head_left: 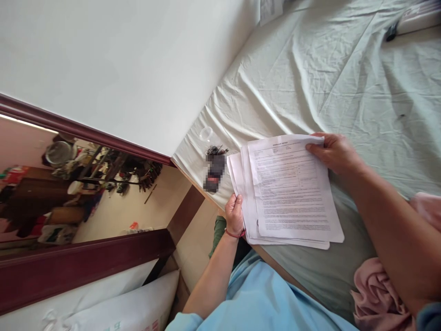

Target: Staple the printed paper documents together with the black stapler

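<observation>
A stack of printed paper sheets [289, 188] is held over the bed, its pages fanned slightly to the left. My left hand [234, 215] grips the lower left edge of the stack, thumb on top. At the upper right corner, my right hand [332, 151] pinches the top printed sheet between thumb and fingers; whether it also holds the sheets beneath is hidden. Left of the papers, a dark object [214, 172], blurred by pixelation, lies on the bed beside a small tangle of dark items [216, 151] and a clear plastic cup [206, 134].
A pale green sheet [275, 101] covers the bed, which meets a white wall [113, 59]. Pink cloth [375, 294] lies bunched at lower right. A bottle-like object [415, 20] rests at the far right. Left is a doorway with a maroon frame [86, 262] and white sacks [131, 305].
</observation>
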The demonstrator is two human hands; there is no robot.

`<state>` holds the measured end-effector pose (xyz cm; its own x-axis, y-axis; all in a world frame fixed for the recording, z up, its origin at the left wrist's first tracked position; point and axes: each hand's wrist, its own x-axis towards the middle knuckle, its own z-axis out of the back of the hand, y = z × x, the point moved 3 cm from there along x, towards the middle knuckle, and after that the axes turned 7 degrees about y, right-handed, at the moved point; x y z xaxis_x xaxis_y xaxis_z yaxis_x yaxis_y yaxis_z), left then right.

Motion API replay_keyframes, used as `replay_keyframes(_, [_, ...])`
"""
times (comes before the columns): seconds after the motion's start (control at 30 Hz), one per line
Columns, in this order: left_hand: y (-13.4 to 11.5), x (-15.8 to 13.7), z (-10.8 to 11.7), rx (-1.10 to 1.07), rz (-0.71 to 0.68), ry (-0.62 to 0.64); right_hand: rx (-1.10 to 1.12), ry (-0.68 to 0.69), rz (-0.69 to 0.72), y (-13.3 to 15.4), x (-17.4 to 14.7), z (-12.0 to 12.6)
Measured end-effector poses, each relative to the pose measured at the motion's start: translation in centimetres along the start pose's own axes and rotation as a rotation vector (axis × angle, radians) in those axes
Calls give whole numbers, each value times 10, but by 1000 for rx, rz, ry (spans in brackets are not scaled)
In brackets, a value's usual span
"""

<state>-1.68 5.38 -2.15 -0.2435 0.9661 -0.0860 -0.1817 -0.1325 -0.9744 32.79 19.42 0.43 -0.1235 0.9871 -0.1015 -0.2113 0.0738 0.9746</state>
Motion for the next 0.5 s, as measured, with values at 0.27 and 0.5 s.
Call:
replay_keyframes(0.27, [6,-2,-2,-76,6,6,73,18,48,10,-6,-12])
replay_keyframes(0.5, [4,-3,-2,-32,-16,18,40,-14,100,13,-7,-17])
